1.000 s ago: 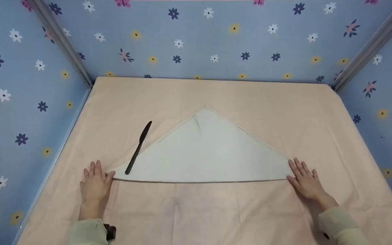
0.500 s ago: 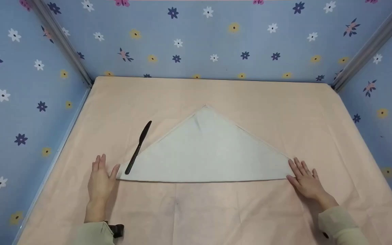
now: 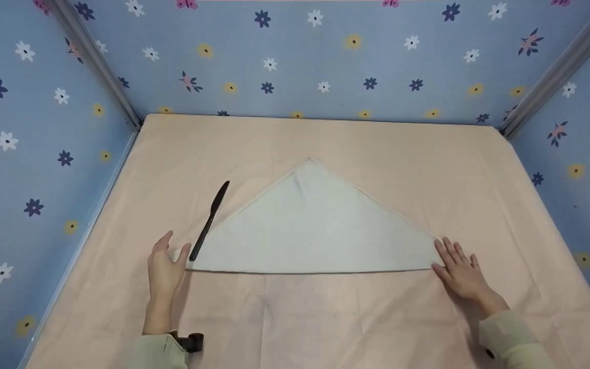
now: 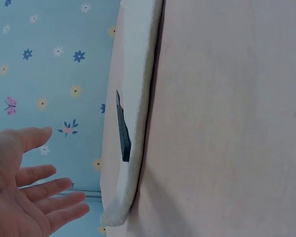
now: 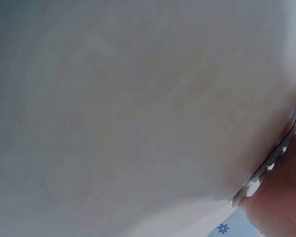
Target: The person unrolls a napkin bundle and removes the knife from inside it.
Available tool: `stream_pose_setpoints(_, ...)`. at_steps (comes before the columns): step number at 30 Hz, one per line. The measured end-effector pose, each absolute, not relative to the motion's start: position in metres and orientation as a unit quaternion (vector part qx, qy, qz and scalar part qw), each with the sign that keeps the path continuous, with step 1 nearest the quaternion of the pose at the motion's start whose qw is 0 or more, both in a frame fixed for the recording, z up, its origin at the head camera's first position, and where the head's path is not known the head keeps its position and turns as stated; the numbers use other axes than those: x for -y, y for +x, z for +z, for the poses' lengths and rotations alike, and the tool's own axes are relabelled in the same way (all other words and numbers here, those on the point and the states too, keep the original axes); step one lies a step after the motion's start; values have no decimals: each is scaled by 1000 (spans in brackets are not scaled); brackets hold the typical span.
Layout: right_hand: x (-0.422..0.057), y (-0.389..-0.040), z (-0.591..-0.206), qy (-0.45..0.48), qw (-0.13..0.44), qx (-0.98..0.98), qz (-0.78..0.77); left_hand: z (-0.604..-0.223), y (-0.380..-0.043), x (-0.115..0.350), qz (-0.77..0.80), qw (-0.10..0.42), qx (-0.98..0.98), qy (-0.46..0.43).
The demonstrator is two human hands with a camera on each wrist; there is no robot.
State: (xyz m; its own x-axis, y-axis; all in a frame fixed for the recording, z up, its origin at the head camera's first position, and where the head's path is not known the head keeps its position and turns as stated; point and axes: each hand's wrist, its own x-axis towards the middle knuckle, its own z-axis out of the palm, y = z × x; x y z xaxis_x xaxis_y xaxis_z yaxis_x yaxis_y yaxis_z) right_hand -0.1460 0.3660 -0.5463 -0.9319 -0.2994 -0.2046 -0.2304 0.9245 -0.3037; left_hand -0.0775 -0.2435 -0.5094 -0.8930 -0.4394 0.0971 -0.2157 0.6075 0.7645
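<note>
A pale cloth (image 3: 305, 230), folded into a triangle, lies flat with its point towards the far side. Across its left corner lies a black knife (image 3: 210, 220), blade pointing away and handle end near the cloth's front edge. My left hand (image 3: 166, 269) is just left of the handle, thumb and fingers spread apart and holding nothing. In the left wrist view, its palm and fingers (image 4: 53, 202) show beside the cloth's rounded fold. My right hand (image 3: 460, 271) rests on the cloth's right corner with fingers extended. Only part of that hand (image 5: 281, 192) shows in the right wrist view.
A peach tablecloth (image 3: 305, 312) with faint creases covers the table. Blue flowered panels (image 3: 295, 56) stand behind and on both sides, with grey metal posts (image 3: 95, 61) at the back corners.
My left hand has moved right from beside the cloth's left corner towards the knife handle, and its fingers have bent slightly. The right hand, cloth and knife have stayed put.
</note>
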Motion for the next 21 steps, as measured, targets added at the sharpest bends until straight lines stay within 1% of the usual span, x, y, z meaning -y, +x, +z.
stream_pose_setpoints(9, -366, -145, -546, -136, 121, -973, -138, -512, -87, 237, -489, 112, 834, 228)
stream_pose_setpoints(16, -366, -145, -544, -142, 124, -971, -149, -520, -97, 238, -520, 96, 810, 255)
stream_pose_setpoints(21, -366, -145, -544, -142, 123, -970, -152, -525, -104, 239, -522, 99, 803, 271)
